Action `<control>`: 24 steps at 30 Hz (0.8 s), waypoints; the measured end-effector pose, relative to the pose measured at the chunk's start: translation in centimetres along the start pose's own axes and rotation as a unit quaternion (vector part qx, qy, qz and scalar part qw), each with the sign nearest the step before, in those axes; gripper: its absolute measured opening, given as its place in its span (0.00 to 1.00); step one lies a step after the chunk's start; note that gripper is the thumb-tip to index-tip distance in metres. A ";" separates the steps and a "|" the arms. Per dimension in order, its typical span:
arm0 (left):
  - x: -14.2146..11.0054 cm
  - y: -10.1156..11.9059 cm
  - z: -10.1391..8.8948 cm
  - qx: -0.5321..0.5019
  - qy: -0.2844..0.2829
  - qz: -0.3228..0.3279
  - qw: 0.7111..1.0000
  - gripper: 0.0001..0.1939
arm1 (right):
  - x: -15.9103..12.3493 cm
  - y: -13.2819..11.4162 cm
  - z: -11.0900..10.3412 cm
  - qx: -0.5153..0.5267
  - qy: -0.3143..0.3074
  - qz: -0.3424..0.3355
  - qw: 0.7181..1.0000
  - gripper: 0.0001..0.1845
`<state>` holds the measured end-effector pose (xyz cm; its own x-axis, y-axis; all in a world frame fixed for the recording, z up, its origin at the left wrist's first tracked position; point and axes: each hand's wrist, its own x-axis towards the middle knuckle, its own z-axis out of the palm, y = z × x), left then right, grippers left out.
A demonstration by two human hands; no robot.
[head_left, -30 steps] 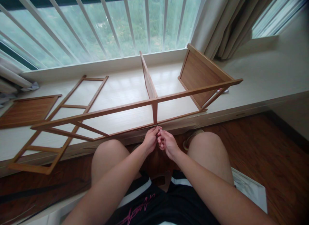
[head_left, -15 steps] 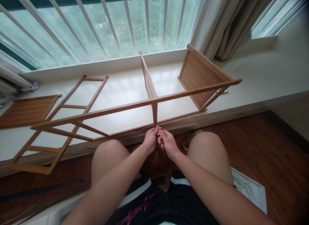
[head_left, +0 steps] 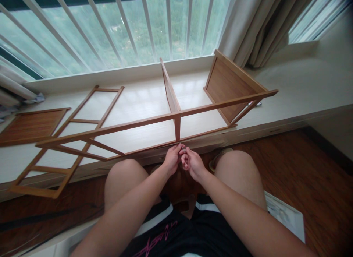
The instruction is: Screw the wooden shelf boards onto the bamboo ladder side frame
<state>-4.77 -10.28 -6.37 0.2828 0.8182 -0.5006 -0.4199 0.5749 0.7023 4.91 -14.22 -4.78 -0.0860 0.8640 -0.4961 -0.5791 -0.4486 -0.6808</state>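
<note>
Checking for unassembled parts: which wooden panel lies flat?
The far-left panel, flat on the white ledge; the middle panel and right-end panel both stand upright.

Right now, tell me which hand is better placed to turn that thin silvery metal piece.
Probably the right hand: it seems to pinch the thin silvery metal piece. The left hand is nearer the long brown wooden lower rail, so looks better placed for steadying.
</note>
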 end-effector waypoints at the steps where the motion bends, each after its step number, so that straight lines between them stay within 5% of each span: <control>1: 0.0 0.1 0.1 -0.001 0.007 0.002 1.000 0.19 | 0.0 -0.1 0.0 0.014 -0.007 0.017 1.000 0.21; 24: -0.2 -0.3 0.0 -0.012 -0.015 -0.022 1.000 0.20 | -0.1 0.3 0.2 -0.019 0.011 -0.009 1.000 0.23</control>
<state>-4.75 -10.56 -6.50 0.3264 0.7928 -0.5147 -0.4276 0.6095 0.6676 4.61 -14.40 -4.86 -0.0573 0.8671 -0.4948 -0.5490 -0.4413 -0.7098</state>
